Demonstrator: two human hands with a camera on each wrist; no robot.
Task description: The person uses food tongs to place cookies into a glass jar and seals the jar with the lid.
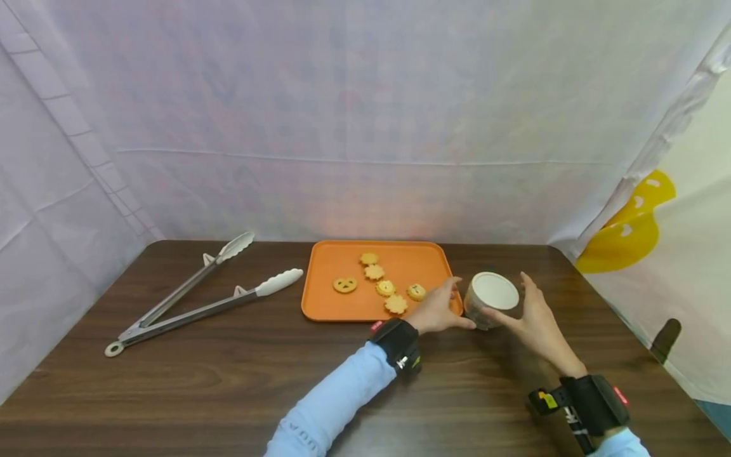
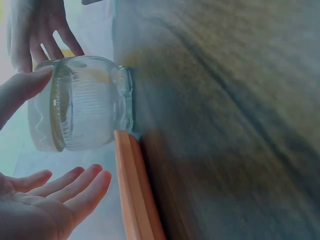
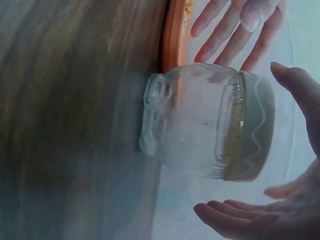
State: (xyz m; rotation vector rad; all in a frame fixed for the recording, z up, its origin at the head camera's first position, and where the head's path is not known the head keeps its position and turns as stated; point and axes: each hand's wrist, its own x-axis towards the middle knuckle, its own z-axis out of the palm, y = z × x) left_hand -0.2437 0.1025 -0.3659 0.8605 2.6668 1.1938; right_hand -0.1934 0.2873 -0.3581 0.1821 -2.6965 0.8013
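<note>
A clear glass jar (image 1: 476, 309) with a white lid (image 1: 495, 291) stands upright on the table, just right of the orange tray (image 1: 320, 314). My left hand (image 1: 438, 311) is at the jar's left side, over the tray's near right corner, fingers spread. On the other side my right hand (image 1: 537, 322) is held with fingers extended and thumb toward the jar. Both wrist views show gaps between the fingers and the glass jar (image 2: 92, 105); whether a thumb touches the lid (image 3: 257, 127) I cannot tell. No contents are visible inside the jar.
Several cookies lie on the tray, among them a pretzel-shaped cookie (image 1: 345, 285) and a flower-shaped cookie (image 1: 396, 304). Metal tongs (image 1: 200, 311) with white tips lie spread apart at the left. A white cloth (image 1: 342, 127) hangs behind the table.
</note>
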